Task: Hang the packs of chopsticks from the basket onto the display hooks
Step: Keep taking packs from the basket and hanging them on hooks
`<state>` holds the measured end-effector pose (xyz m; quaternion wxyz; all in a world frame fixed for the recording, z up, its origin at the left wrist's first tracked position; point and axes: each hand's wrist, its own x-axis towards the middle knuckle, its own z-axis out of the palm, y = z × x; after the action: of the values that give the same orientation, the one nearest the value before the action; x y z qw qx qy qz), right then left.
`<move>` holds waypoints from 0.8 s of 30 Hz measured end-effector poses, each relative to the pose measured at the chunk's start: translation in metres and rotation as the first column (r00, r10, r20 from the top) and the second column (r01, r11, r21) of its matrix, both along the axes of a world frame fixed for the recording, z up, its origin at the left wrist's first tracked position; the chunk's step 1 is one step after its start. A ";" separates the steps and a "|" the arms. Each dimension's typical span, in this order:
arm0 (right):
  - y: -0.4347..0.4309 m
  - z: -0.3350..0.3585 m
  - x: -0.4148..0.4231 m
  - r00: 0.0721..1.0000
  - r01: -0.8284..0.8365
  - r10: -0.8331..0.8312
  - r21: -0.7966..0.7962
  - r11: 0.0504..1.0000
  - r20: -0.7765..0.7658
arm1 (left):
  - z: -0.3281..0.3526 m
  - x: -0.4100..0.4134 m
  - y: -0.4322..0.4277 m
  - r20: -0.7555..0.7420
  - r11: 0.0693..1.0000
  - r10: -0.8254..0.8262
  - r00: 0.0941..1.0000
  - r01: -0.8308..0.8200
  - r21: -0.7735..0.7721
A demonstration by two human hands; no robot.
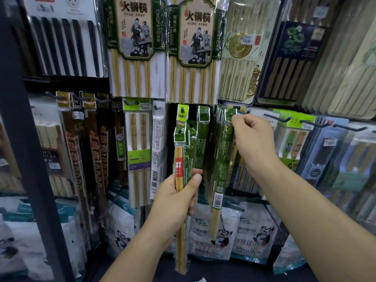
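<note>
Two packs [182, 165] in left grip [177, 192]; right grip [252, 139] pinches hanging pack [225, 143].

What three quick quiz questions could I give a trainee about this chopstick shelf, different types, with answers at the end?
1. True or false: the left hand holds several chopstick packs.
2. What is the right hand doing? A) reaching into a basket B) pinching the top of a green pack at a hook C) resting at the person's side
3. Fill in: the big packs above carry the English word ____.

Key: 1 true; 2 B; 3 CHOPSTICKS.
</note>
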<state>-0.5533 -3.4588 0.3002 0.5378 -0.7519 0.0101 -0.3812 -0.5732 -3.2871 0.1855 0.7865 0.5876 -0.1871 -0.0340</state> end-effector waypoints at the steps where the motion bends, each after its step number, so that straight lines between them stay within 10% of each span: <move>1: 0.000 0.000 0.001 1.000 0.003 -0.003 0.000 1.000 0.006 | 0.000 0.000 0.000 -0.005 1.000 -0.002 1.000 0.002 -0.004; 9: -0.003 -0.014 0.002 0.990 0.130 -0.132 -0.046 0.990 -0.041 | 0.002 -0.001 -0.004 -0.060 0.998 -0.044 0.997 0.041 -0.044; 16: 0.025 -0.024 -0.020 0.973 -0.231 0.230 -0.145 0.962 -0.028 | 0.002 -0.005 -0.009 -0.002 0.996 -0.086 0.996 0.086 -0.020; 24: 0.003 -0.003 0.000 0.998 -0.058 0.058 0.094 0.994 0.001 | -0.001 0.001 -0.005 -0.039 1.000 0.007 0.999 -0.008 -0.018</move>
<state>-0.5534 -3.4559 0.2974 0.5836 -0.7260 0.0067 -0.3637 -0.5724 -3.2924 0.1845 0.7955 0.5802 -0.1698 -0.0409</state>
